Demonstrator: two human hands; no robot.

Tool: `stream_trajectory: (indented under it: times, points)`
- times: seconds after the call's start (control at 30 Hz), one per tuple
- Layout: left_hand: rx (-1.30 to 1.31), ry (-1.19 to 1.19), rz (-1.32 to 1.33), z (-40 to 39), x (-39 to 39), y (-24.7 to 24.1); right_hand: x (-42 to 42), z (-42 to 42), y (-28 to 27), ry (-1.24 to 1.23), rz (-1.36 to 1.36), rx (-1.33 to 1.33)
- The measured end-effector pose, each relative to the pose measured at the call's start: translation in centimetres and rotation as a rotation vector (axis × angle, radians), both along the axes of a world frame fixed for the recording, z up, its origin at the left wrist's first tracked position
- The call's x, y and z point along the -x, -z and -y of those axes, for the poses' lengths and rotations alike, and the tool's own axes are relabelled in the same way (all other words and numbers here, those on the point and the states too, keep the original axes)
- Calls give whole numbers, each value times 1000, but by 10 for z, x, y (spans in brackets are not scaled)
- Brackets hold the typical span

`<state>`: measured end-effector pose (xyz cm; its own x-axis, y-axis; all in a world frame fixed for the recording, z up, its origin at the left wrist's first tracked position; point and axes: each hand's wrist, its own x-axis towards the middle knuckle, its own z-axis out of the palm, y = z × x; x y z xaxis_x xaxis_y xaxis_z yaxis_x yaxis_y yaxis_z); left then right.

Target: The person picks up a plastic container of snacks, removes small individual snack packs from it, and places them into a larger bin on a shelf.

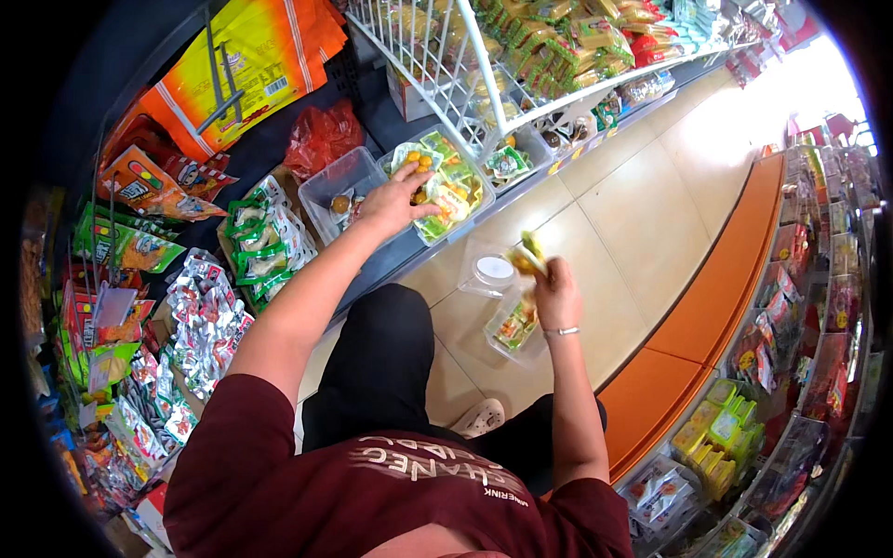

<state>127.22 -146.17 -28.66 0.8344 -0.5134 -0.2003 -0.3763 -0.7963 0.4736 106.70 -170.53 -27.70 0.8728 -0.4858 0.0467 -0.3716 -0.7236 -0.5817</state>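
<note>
My left hand (395, 204) reaches over a clear plastic bin (486, 197) on the low shelf, its fingers spread on the small food packets (450, 199) inside. Whether it grips one, I cannot tell. Over the floor at the right, my right hand (558, 289) pinches a small yellow-green packet (528, 254), blurred. Below that hand, another clear container (501, 343) with similar packets stands on the tiles. A clear plastic lid (469, 279) with a white oval label lies beside it.
A clear bin (314, 199) with a few packets and a red plastic bag (324, 139) are on the shelf. A white wire basket (502, 115) overhangs the bins. Green snack packs (261, 244) fill a carton at the left. An orange shelf base (670, 370) curves along the right.
</note>
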Motion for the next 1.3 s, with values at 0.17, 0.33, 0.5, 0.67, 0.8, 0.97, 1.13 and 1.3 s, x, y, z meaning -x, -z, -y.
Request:
stream_trajectory:
  times: [0.17,0.33,0.5,0.67,0.8,0.97,1.13,1.3]
  points:
    - [8,-39,-17,-1,-2,-6,-101,-55,-39,-292,292,206]
    - [58,-207,-157,10,5,-24,-151,-72,-5,-563,266,496]
    - [125,-249,-179,1,4,-22,-148,-65,6,-739,227,392]
    - [185,-105,-44,-9,4,-8,-143,-62,-5,-585,314,33]
    - [131,-106,-84,-3,2,-12,-144,-50,20,-398,162,-153]
    - [85,-98,-6,-2,0,1,-152,-55,42,-372,83,116]
    - [132,-91,25,3,3,7,-142,-56,40,-253,215,-10]
    - [217,-66,137,-13,-6,34,-85,-14,50,24,329,-404]
